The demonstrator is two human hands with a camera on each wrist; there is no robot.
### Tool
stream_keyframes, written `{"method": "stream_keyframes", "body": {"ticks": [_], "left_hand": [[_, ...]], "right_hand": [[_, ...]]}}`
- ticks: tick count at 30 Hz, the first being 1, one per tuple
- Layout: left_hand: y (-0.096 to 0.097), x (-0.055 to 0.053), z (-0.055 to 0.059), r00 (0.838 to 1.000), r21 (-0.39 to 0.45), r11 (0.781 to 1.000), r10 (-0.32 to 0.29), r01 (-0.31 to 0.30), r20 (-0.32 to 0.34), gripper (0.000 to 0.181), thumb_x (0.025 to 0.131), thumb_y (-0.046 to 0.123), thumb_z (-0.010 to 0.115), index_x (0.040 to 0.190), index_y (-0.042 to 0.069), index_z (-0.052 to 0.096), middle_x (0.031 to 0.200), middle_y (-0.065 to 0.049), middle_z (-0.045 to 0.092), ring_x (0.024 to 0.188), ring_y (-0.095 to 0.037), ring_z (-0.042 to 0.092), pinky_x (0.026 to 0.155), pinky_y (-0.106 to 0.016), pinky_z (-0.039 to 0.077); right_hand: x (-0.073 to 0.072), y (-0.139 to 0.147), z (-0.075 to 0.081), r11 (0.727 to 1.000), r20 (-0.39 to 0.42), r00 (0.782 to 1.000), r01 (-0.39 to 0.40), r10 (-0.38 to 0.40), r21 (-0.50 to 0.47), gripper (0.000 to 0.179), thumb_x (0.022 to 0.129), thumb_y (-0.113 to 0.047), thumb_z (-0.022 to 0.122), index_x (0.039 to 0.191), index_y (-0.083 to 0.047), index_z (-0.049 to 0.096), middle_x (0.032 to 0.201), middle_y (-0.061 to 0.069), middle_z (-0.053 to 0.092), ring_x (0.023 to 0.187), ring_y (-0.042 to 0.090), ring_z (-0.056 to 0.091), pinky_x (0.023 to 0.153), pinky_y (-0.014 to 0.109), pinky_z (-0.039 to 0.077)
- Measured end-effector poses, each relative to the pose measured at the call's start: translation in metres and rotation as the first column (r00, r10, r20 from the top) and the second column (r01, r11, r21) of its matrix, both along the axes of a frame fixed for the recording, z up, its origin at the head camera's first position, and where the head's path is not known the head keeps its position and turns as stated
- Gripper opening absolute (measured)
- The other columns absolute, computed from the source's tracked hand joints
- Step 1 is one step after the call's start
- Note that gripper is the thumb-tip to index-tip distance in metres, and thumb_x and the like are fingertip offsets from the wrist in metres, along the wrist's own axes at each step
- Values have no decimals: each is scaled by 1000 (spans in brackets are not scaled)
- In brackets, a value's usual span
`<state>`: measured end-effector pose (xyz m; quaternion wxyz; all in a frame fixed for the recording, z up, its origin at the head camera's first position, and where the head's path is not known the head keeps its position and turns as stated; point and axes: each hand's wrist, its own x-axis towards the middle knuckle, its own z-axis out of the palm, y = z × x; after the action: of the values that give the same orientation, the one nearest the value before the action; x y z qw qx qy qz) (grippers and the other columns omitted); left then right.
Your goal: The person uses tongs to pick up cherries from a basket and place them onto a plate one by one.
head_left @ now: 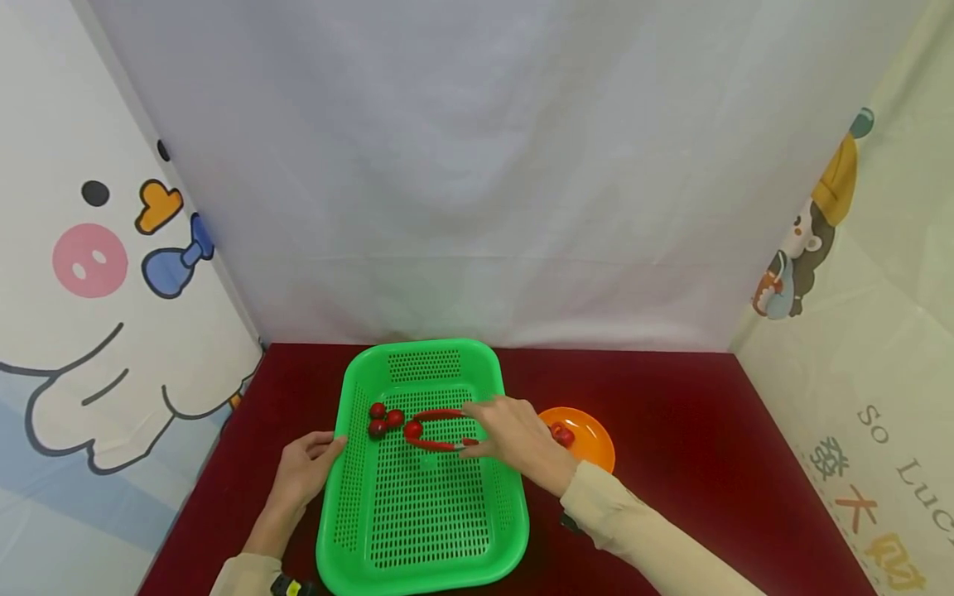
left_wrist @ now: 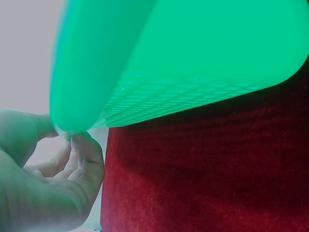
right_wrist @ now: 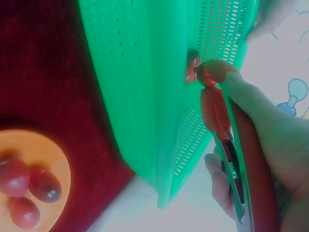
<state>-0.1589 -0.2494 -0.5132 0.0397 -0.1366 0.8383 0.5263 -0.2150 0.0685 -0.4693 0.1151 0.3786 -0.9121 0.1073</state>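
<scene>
My left hand (head_left: 301, 472) pinches the left rim of a green perforated plastic basket (head_left: 328, 521) between thumb and fingers; the left wrist view shows this grip from beneath the rim. Over the basket, my right hand (head_left: 517, 434) holds a pair of red tongs (head_left: 436, 447) that reach to the left. Between the tong tips sits one small round red fruit (head_left: 413, 430). Several more glossy red fruits (head_left: 378, 429) lie just left of the tips on the basket floor. In the right wrist view the tongs (right_wrist: 253, 164) run along the palm.
Right of the basket, partly behind my right wrist, an orange plate (head_left: 599, 443) carries several red fruits (right_wrist: 25, 212). Both stand on a dark red cloth (head_left: 686, 472). White fabric hangs behind, and printed cartoon sheets (head_left: 97, 356) close off both sides.
</scene>
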Motion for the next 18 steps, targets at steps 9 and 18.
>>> {"method": "stream_keyframes", "body": {"ticks": [9,18], "left_hand": [[0,1,0,1000,-1,1000,-1,1,-4,45,107,24,59,135,-10,57,122,-29,65,102,-31,66,77,-34,55],[0,0,-1,1000,7,1000,-13,13,0,48,108,27,57,138,-11,55,129,-32,61,116,-44,60,90,-49,54]], "right_hand": [[7,14,-1,1000,-46,999,-4,3,-31,57,73,-53,89,108,-12,72,71,-3,63,54,7,43,41,15,27],[16,31,-6,995,-89,996,-21,12,-98,54,70,-48,93,102,-13,68,65,-6,48,57,8,31,47,17,19]]}}
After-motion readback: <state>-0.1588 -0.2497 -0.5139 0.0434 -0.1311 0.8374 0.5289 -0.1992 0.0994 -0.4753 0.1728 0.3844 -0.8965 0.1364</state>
